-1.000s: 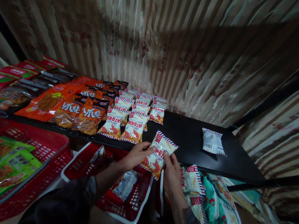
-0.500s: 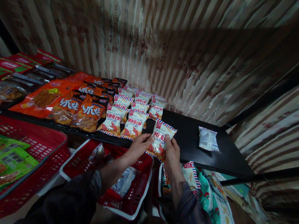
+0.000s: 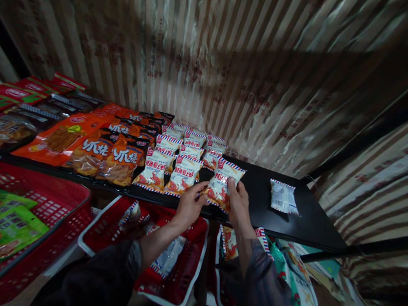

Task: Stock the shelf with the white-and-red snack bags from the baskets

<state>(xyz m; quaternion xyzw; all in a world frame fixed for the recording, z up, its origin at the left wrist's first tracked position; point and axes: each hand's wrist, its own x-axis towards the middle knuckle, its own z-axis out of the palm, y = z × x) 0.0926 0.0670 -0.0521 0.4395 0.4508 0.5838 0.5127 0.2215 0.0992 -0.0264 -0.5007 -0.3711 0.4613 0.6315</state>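
Observation:
Between my two hands is a white and orange snack bag (image 3: 222,184) with red lettering and a striped top edge, at the front of the black shelf. My left hand (image 3: 191,204) has its thumb and fingers closed at the bag's lower left edge. On its right side my right hand (image 3: 238,202) grips the bag, thumb on the front. Several matching snack bags (image 3: 183,175) stand in rows just to the left. Farther right, one more bag (image 3: 283,196) lies with its silvery printed back up.
Orange snack packs (image 3: 125,159) and other packs fill the shelf's left part. Below are a red basket (image 3: 196,251) with a few bags, another red basket (image 3: 72,196) holding green packs (image 3: 0,237), and teal bags (image 3: 297,288). A striped sheet (image 3: 185,61) hangs behind the black shelf (image 3: 314,221).
The held bag has come down closer to the shelf and stands beside the front row. My left hand has slid toward its lower left edge. The camera view has shifted slightly.

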